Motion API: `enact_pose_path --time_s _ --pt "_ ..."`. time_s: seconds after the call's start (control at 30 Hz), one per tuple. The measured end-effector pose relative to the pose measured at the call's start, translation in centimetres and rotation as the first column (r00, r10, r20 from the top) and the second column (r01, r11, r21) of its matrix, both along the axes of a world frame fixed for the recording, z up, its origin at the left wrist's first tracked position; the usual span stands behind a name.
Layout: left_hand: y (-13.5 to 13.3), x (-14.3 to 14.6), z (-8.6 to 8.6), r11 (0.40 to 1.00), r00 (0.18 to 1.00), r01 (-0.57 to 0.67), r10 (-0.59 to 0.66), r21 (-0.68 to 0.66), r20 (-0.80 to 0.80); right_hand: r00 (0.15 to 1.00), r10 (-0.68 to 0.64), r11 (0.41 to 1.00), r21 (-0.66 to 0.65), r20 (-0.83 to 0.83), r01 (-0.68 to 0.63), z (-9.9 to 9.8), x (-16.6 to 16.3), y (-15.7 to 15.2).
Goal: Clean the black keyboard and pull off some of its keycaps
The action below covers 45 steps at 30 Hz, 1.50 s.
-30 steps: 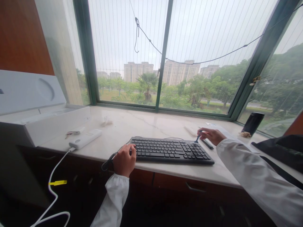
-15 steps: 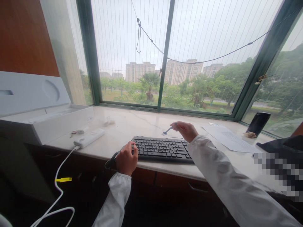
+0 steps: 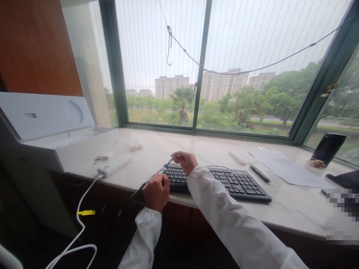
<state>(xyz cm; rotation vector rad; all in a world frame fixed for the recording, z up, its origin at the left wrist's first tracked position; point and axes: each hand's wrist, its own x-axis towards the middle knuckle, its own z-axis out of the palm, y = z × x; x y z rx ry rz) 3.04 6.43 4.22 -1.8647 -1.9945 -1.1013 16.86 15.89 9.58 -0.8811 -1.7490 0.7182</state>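
"Where's the keyboard (image 3: 242,184)?"

"Flat on the tabletop (image 3: 291,207), by the front edge — its long axis runs left to right, with the right end slanting slightly nearer the person. The number pad is at the right."

"And the 2 hands?"

"The left hand (image 3: 157,192) is clamped on the keyboard's left end. The right hand (image 3: 185,161) pinches a slim dark tool (image 3: 169,162), slanting down-left, pale tip at the upper-left keys — whether touching, I can't tell."

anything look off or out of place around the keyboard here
Nothing seems spilled or damaged around the keyboard. The one oddity is the dark cord across the window: sagging, knotted, one end dangling.
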Motion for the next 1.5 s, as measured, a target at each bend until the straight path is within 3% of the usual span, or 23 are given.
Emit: enact_pose_path --time_s 0.5,1.17,1.5 --pt "-0.1 0.0 0.1 1.000 1.000 0.015 -0.015 0.007 0.016 0.991 -0.009 0.998 0.065 0.131 0.001 -0.2 1.2 -0.2" --pt "-0.1 -0.1 0.0 0.999 0.999 0.029 -0.030 0.034 0.014 0.975 -0.052 0.993 0.117 0.215 0.027 0.4 4.4 -1.0" --pt "0.0 -0.1 -0.1 0.999 0.999 0.030 -0.031 0.044 0.024 0.976 -0.037 0.993 0.117 0.216 0.012 -0.3 6.8 -0.3"
